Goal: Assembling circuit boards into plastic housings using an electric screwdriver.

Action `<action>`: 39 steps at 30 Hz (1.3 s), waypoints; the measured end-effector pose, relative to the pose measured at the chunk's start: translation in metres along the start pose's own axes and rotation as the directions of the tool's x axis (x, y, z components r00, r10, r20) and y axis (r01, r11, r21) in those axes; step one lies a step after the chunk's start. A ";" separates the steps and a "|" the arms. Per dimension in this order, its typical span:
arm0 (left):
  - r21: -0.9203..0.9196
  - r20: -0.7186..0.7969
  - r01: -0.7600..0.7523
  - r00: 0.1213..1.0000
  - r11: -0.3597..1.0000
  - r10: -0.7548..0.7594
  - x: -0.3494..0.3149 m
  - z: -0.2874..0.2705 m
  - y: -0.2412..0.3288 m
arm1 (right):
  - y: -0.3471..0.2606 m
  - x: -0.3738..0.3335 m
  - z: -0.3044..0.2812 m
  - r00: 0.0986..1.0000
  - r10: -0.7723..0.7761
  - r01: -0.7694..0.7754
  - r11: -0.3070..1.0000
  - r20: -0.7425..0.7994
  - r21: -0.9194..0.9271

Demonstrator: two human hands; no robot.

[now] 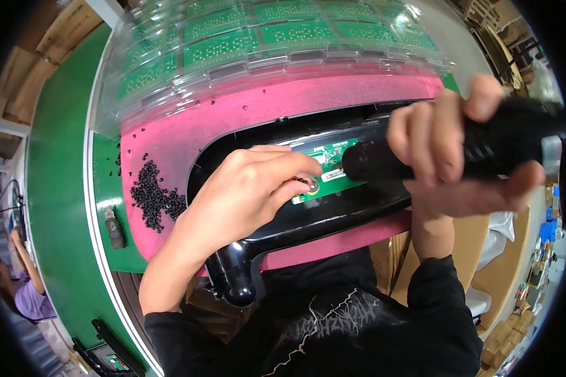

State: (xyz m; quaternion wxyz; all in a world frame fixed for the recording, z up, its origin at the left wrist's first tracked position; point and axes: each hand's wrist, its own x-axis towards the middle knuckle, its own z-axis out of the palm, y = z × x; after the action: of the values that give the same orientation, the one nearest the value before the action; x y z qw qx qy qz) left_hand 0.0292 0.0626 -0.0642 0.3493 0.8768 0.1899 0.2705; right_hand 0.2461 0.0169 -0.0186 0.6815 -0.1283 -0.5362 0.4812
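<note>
My left hand [245, 188] reaches over a glossy black plastic housing [283, 229], thumb and index finger pinched at a green circuit board [333, 157] inside it. A small dark bit shows at those fingertips, too small to name. Beside them on the board is a round silver part. My right hand [446, 138], blurred by motion, is wrapped round a thick black cylindrical electric screwdriver [383, 160]. Its front end overlaps the right part of the board; the tip is hidden. Left of the housing lies a pile of small black screws [149, 191].
The housing rests on a pink mat [163, 135] over a green table [63, 182]. Clear plastic trays [264, 60] of green boards stand behind. A small dark object [114, 231] lies at left. Cardboard [475, 226] is at right. Another person [31, 295] is far left.
</note>
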 end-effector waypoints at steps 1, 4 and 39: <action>-0.086 -0.018 0.034 0.999 0.996 -0.036 0.004 0.001 0.003 | -0.007 0.000 0.004 1.000 -0.025 0.025 1.000 0.002 0.006; -0.198 -0.067 0.063 0.995 0.978 -0.078 0.006 0.002 0.006 | -0.014 -0.001 0.011 0.999 -0.034 0.034 0.999 0.020 0.014; 0.032 -0.365 0.178 0.918 0.984 -0.154 -0.004 -0.006 -0.001 | 0.042 0.012 0.034 0.980 0.198 -0.191 0.919 -0.016 -0.344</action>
State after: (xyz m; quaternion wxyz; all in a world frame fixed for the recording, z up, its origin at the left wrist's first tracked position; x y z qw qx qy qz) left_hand 0.0222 0.0643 -0.0628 0.3015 0.8038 0.3329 0.3900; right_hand 0.1947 0.0354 -0.0270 0.5921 -0.2933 -0.6031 0.4468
